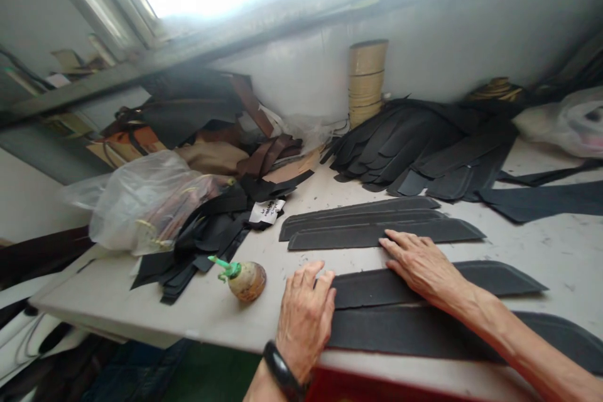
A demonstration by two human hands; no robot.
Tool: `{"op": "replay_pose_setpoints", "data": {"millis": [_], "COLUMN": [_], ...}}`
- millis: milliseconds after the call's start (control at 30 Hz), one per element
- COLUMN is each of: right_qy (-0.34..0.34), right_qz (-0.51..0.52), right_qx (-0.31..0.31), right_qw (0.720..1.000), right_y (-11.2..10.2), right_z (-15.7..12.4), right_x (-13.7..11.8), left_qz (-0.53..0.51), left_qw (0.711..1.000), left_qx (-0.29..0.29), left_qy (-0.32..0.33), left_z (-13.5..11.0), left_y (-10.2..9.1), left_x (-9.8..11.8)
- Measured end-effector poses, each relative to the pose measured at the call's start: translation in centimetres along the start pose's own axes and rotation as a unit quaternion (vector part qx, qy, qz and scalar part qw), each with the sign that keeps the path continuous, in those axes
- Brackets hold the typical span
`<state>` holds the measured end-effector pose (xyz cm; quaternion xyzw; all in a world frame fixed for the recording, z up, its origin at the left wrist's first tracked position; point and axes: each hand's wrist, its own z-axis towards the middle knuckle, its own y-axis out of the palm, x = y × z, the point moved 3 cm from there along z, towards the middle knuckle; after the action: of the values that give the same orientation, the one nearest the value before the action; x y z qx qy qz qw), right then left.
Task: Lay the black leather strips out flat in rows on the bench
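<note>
At the counter's left end, a clear plastic bag of brown strips sits beside a heap of black leather offcuts with a small white paper label. Near the front edge stands a round tan bottle with a green nozzle; being round, it could roll or tip if knocked, and the left hand, with a black wristband, lies just beside it. That hand rests flat, fingers loosely spread, at the end of two long black leather strips. The right hand lies open across the upper strip, gripping nothing. Neither hand has hold of anything. The strips lie close to the front edge, so a careless push could send them over it. Three similar tapered black strips lie just behind, and a fanned stack of black leather pieces lies farther back; such lookalike pieces could easily get mixed up.
</note>
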<state>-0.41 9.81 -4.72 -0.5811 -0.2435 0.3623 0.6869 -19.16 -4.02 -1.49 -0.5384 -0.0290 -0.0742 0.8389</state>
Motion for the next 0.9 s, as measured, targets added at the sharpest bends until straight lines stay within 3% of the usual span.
{"op": "replay_pose_setpoints", "data": {"millis": [133,300,467,700,900], "right_qy": [-0.024,-0.009,0.010,0.002,0.005], "right_qz": [0.001,-0.008,-0.013,-0.010,-0.020], "right_qx": [-0.009,-0.003,-0.003,-0.023,-0.010], "right_qw": [1.000,1.000,1.000,1.000,1.000], "right_y": [-0.1,-0.4,0.7,0.3,0.5], "right_z": [-0.1,1.1,3.3,2.7,6.8], "right_x": [-0.5,0.3,1.5,1.7,2.8], "left_qz": [0.019,0.023,0.021,0.013,0.019], "left_qw": [0.998,0.992,0.989,0.985,0.982], "left_qx": [-0.056,-0.103,-0.124,-0.148,-0.162], "left_qy": [-0.037,-0.065,-0.078,-0.088,-0.096], "left_z": [2.4,2.6,2.4,2.5,2.6], "left_y": [2.8,5.1,5.0,4.6,4.1], "left_x": [-2.0,-3.1,-3.2,-3.0,-2.8]}}
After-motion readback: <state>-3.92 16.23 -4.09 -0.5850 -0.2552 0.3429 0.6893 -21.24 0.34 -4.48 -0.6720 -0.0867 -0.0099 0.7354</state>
